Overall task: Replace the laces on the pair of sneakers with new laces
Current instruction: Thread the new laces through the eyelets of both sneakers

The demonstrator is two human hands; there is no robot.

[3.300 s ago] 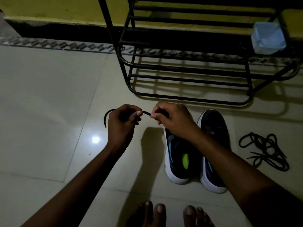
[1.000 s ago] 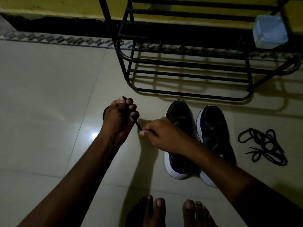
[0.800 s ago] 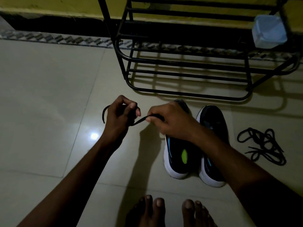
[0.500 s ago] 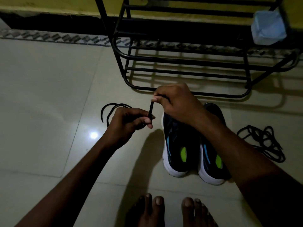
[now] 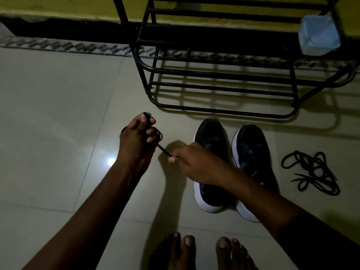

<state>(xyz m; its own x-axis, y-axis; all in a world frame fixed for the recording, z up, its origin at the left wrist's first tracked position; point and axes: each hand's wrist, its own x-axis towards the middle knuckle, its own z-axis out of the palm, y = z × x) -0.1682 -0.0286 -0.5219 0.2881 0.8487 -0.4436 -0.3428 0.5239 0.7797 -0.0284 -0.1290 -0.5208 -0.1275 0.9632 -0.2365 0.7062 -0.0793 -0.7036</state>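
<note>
**Black lace gathered between two hands**

Glossy pale tile floor [image 5: 48,117] filled the left of the view, throwing back a small bright glare. Over it we held our left hand [image 5: 137,137] curled shut around a bundle of black lace [image 5: 164,151], its loops wound about the fingers. A short taut stretch of that lace ran down and right to our right hand [image 5: 191,162], where thumb and forefinger pinched it tight. We judged this to be the coiling of one lace, most likely an old one pulled from a shoe, though we could not tell old from new by sight.

Right of the hands the pair of sneakers [image 5: 231,164] stood side by side on the floor, dark mesh uppers over thick white soles, toes toward a black metal rack [image 5: 222,90] of thin round bars. Their eyelets looked bare, as far as the dim light let us see. Further right a second black lace [image 5: 311,170] lay in a loose tangle on the tile, well apart from the shoes.

The next move, we thought, called for setting the bundle aside, finding a stiff lace tip, and feeding it through the lowest eyelets.
</note>
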